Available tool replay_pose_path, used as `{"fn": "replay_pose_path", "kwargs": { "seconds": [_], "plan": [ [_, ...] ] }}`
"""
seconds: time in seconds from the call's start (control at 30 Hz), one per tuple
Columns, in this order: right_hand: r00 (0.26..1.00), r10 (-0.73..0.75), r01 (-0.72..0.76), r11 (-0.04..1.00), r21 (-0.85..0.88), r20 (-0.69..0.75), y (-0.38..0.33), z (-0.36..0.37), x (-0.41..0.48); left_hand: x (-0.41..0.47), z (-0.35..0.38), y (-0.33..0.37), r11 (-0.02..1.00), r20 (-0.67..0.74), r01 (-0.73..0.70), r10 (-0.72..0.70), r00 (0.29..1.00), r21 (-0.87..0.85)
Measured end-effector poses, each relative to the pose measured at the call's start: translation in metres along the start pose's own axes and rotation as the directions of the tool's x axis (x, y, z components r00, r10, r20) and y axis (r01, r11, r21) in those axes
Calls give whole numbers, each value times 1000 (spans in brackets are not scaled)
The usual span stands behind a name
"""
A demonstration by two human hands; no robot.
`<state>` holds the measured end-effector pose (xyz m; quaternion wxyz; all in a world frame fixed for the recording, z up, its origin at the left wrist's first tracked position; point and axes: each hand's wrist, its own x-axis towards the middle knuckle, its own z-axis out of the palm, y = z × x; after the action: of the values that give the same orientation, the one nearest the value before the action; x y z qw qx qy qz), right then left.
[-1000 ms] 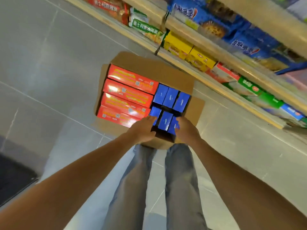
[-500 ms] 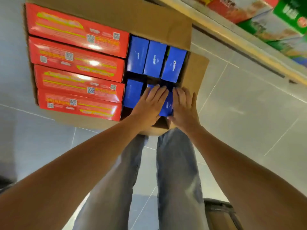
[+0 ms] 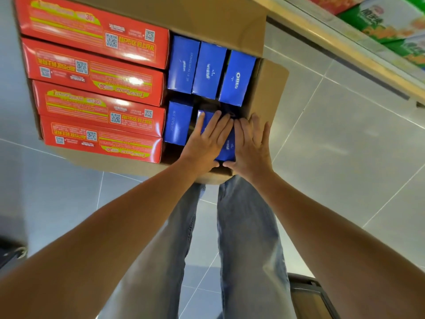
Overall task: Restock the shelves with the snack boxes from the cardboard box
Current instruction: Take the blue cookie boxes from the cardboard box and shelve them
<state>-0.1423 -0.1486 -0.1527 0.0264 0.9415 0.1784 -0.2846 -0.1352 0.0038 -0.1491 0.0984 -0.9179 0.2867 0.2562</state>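
Now flattened, left hand [image 3: 204, 143] and right hand [image 3: 250, 148] press glossy blue box [image 3: 227, 153].

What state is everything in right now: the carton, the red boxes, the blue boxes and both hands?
cardboard box: open, flaps folded out.
red boxes: four, packed side by side inside.
back blue boxes: three in a row, untouched.
front-left blue box: in place, untouched.
front blue box: under both hands.
left hand: fingers straight, flat on it.
right hand: fingers straight, at its right edge.
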Motion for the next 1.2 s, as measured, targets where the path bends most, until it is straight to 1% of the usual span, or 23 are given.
{"fn": "replay_pose_path", "kwargs": {
  "seconds": [0.2,0.4,0.53,0.6,0.67,0.73,0.83,0.87,0.93,1.0,1.03,1.1,1.13,1.17,1.2],
  "plan": [
    [998,13,-14,1000,-26,-54,-2,-7,2,4,1,1,998,-133,-22,15,991,-52],
    [993,-74,75,997,1,-96,3,-30,-1,1,-18,-14,997,-160,-38,27,987,-65],
    [979,-172,186,972,141,-107,10,-68,-8,-12,-55,-35,963,-194,-99,50,980,-251],
    [976,-191,213,944,253,-107,13,-95,-16,-20,-81,-49,933,-199,-131,65,978,-336],
    [984,-147,173,909,379,-98,15,-123,-25,-29,-115,-60,896,-162,-108,41,986,-431],
    [992,-71,114,864,490,-106,17,-155,-35,-38,-152,-70,880,-78,-49,14,997,-472],
    [996,50,9,786,619,-78,18,-204,-53,-53,-209,-82,843,-38,54,-88,995,-534],
    [995,70,-5,777,630,-78,18,-219,-58,-56,-228,-88,812,-13,103,-134,991,-575],
    [993,89,-23,769,639,-72,18,-240,-67,-60,-258,-100,689,111,260,-253,961,-677],
    [993,99,-29,745,666,-67,18,-268,-74,-68,-292,-116,495,268,423,-355,896,-759],
    [992,103,-25,731,682,-73,20,-286,-78,-74,-309,-126,384,324,456,-361,874,-803],
    [992,92,-7,725,688,-87,26,-321,-83,-86,-342,-141,127,400,449,-290,869,-884],
    [992,76,9,740,672,-96,28,-338,-86,-95,-356,-146,24,426,446,-258,867,-895],
    [991,57,33,761,647,-118,31,-359,-90,-105,-374,-153,-41,435,440,-253,864,-897],
    [991,52,35,780,625,-120,34,-371,-91,-113,-384,-155,-73,452,450,-257,854,-890]
  ]
}}
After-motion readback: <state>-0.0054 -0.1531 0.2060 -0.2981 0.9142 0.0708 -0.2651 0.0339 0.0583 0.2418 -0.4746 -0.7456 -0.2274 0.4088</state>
